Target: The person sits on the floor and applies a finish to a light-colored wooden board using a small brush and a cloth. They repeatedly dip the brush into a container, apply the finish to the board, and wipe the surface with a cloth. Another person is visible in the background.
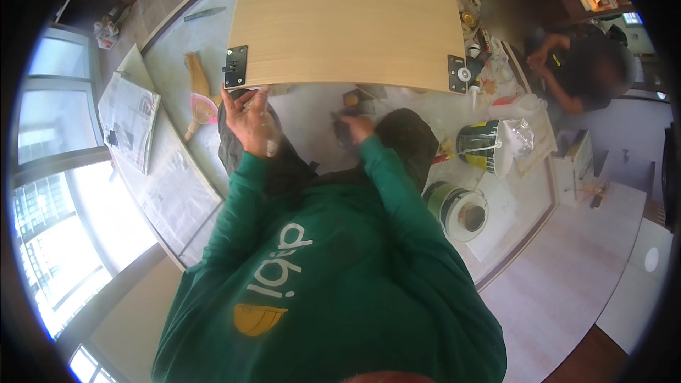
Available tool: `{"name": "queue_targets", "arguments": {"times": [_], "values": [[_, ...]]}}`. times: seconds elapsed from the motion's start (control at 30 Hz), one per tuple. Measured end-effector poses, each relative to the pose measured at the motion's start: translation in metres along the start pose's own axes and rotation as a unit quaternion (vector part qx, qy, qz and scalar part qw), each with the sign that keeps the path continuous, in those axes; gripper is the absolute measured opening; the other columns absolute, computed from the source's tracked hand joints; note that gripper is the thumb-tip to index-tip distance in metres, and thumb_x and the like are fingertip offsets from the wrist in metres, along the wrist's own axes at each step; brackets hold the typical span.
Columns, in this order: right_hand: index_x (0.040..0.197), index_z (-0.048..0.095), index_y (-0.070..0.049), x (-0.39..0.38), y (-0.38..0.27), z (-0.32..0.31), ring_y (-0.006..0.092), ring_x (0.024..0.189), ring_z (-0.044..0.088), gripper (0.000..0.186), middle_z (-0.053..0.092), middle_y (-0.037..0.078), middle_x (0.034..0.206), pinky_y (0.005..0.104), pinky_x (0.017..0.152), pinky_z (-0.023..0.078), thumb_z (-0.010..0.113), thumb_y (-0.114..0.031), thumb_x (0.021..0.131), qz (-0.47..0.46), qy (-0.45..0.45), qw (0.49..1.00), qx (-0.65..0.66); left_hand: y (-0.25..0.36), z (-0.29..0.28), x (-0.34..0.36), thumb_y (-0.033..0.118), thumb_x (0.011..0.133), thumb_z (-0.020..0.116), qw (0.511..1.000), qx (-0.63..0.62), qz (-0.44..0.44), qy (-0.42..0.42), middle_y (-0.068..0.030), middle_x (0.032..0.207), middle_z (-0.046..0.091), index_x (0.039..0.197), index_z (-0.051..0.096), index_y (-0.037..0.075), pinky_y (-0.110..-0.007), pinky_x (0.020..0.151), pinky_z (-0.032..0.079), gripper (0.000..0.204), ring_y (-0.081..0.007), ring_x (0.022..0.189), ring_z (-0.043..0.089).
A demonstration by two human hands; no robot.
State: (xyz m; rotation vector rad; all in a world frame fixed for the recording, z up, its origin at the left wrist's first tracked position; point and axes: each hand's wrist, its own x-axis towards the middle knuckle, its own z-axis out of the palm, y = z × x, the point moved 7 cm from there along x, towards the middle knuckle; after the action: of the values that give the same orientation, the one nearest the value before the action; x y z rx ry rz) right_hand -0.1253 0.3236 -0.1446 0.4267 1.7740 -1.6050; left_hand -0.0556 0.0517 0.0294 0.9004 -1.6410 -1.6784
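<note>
A light wooden panel (344,18) with black corner fittings, two of them carrying white wheels, spans the top of the view. My left hand (247,117) is at its front edge below the left fitting (235,65), fingers spread and touching the edge. Under the panel's front, between my knees, my right hand (358,130) has its fingers closed around something dark and blurred. A straw brush (197,78) with a pink binding lies left of my legs.
Paint tubs (479,147) (454,209) and a white jug (516,106) stand to my right. A co-worker (596,71) is at the upper right. A board with newspaper (131,120) lies left. A blade-like tool (204,14) is beside the panel.
</note>
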Motion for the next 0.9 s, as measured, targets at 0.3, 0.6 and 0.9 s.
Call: {"name": "queue_targets", "arguments": {"times": [0.3,0.6,0.9], "values": [[0.106,0.076,-0.006,0.048,0.010,-0.037,0.0240,0.076,0.072,0.033,0.075,0.010,0.089,0.0375,0.073,0.056,0.063,-0.035,0.097,-0.218,0.059,0.857,-0.464,0.011,-0.061,0.028,0.020,0.097,0.070,0.979,0.105,0.164,-0.057,-0.0126,0.114,0.071,0.123,0.070,-0.007,-0.029,0.070,0.058,0.037,-0.0174,0.091,0.069],[0.116,0.070,0.000,-0.090,-0.005,-0.179,0.0172,0.081,0.073,0.024,0.076,0.011,0.101,0.0279,0.074,0.057,0.067,-0.018,0.100,-0.240,0.209,0.947,0.040,0.024,-0.042,0.083,0.024,0.084,0.079,0.944,0.290,0.074,-0.142,-0.0157,0.085,0.075,0.097,0.077,-0.003,-0.035,0.072,0.053,0.030,-0.0197,0.074,0.067],[0.114,0.069,0.002,-0.244,0.049,-0.247,0.0176,0.079,0.072,0.023,0.074,0.010,0.096,0.0272,0.069,0.056,0.070,-0.013,0.096,-0.138,0.379,0.906,0.129,0.069,-0.024,0.103,0.010,0.081,0.081,0.888,0.284,0.177,-0.316,-0.0083,0.067,0.068,0.085,0.077,-0.005,-0.031,0.061,0.048,0.016,-0.0141,0.063,0.061]]}}
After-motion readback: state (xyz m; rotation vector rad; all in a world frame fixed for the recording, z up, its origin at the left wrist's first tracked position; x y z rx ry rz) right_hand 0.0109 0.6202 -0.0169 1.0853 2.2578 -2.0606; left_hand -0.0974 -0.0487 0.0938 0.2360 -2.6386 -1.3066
